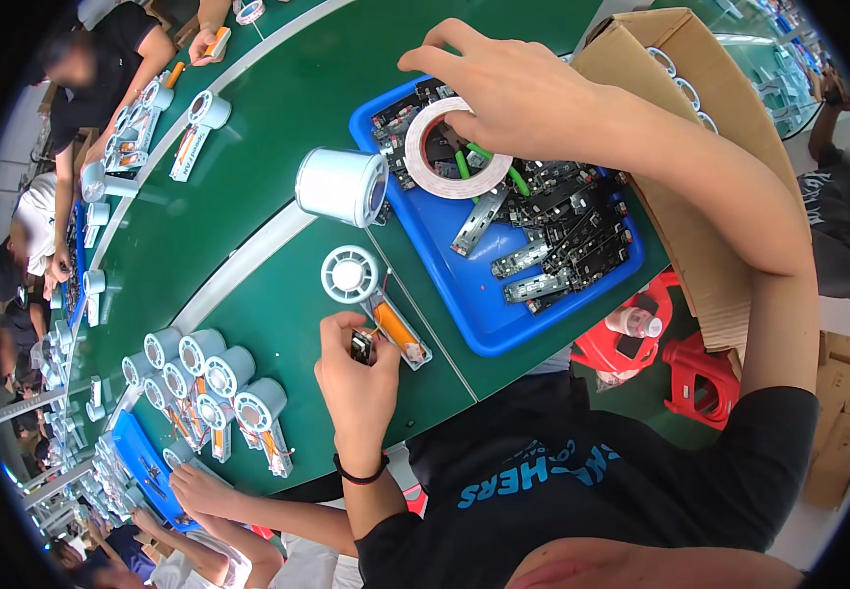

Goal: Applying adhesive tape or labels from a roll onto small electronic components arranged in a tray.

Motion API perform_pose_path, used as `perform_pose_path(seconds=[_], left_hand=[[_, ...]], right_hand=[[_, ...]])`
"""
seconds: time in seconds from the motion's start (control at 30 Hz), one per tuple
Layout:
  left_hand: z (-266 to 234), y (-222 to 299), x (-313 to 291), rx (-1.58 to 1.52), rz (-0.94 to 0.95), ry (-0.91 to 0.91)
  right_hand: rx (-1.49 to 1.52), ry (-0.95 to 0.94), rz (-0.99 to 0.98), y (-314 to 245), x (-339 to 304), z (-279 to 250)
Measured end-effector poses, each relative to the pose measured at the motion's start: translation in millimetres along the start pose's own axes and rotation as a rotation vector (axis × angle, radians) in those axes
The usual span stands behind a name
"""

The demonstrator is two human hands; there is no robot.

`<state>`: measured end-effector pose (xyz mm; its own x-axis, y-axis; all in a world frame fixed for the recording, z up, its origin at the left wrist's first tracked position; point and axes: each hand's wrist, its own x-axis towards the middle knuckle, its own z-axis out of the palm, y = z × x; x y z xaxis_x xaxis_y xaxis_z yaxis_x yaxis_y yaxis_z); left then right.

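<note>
My left hand (pixel 354 391) pinches a small black circuit board (pixel 361 346) between thumb and fingers. Beside it on the green table lies a white handheld fan (pixel 349 274), its handle uncovered and an orange battery (pixel 397 327) showing inside. Thin wires run near my fingertips by the handle. My right hand (pixel 513 93) is over the far end of a blue tray (pixel 474 334), fingers apart. Its thumb is at the ring of a white tape roll (pixel 421 162); whether it touches the roll I cannot tell. Green tool handles (pixel 518 179) stick out beneath the roll.
Many black circuit boards (pixel 582 245) fill the tray. A large white cylinder (pixel 338 187) stands by its left edge. Several fans (pixel 228 371) stand at the left. An open cardboard box (pixel 729 226) is at the right, red stools (pixel 695 378) below. Other people sit along the tables.
</note>
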<state>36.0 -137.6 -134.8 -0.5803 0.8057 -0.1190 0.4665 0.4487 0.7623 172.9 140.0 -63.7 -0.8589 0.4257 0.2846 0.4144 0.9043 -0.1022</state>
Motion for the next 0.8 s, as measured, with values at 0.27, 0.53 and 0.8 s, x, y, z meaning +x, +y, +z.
perform_pose_path(seconds=[0.27,0.53,0.8], left_hand=[[-9,-5,6,-0.743,-0.307,-0.142],[0,-14,5,-1.296,-0.374,-0.185],[7,-22,-2,-1.438,-0.324,-0.126]], right_hand=[[-0.102,0.638,-0.697,-2,14,-20],[0.776,0.078,-0.677,-87,-55,23],[0.927,0.066,-0.313,-136,-59,65]])
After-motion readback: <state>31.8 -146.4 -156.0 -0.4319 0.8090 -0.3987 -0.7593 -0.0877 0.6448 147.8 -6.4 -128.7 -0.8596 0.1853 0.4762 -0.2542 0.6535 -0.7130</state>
